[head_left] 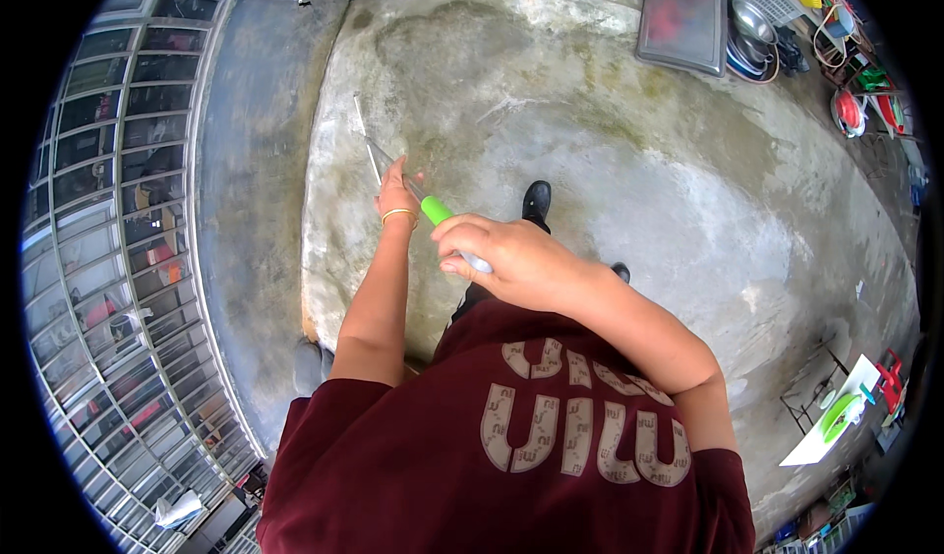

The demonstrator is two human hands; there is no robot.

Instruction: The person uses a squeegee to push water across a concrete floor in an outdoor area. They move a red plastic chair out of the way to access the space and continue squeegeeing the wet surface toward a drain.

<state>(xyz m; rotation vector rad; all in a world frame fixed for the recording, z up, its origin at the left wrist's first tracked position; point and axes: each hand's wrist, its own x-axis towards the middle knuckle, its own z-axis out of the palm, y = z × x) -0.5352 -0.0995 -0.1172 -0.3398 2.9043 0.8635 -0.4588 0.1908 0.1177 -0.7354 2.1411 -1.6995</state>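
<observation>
My right hand (506,259), in front of my body, is wrapped round the handle (436,211) of a long tool. The handle is bright green with a pale grey end. From it a thin grey metal part runs up and left, past my left hand (396,195). That hand's fingers are bent round a thin white stick (373,161), next to the metal part. The stick and the metal part meet or cross just beyond my fingers. Whether the tool has a blade or a plain shaft, I cannot tell.
A barred metal-framed window wall (123,210) curves along the left. Far right stand a lidded grey plastic box (681,23) and metal basins (752,23). A white board (826,421) with a green round thing lies at the right. My black shoes (536,200) stand on the concrete floor.
</observation>
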